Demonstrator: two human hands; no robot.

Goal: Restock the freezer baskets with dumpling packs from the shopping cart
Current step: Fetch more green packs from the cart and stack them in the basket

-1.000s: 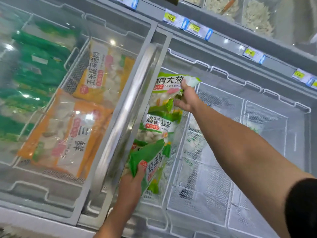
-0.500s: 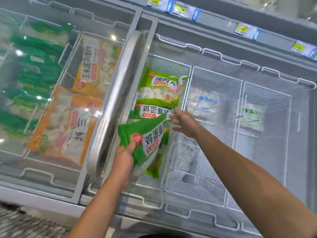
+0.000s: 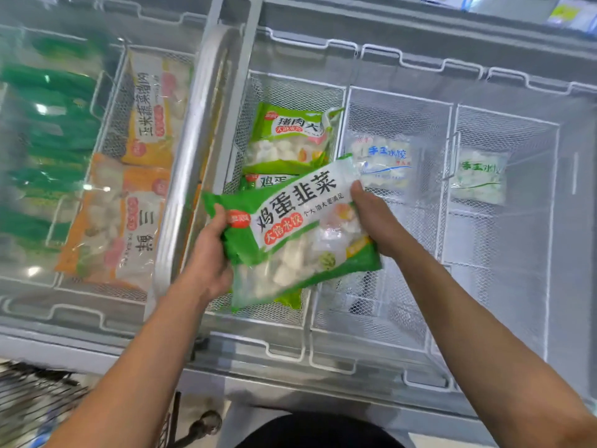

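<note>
My right hand (image 3: 371,221) has come back from the far pack to join my left hand (image 3: 210,253) — both now grip the green dumpling pack (image 3: 297,227) by its ends above the wire basket (image 3: 290,315), ready to lay it flat.

Between the hands, the dumpling pack (image 3: 292,234) is bright green with a white band of black characters, a red-orange label and a clear window showing pale dumplings. Beyond it, a second green pack (image 3: 287,137) lies in white wire mesh (image 3: 397,118). Left of the left hand (image 3: 206,253) lie orange-and-white packs (image 3: 116,221).
</note>
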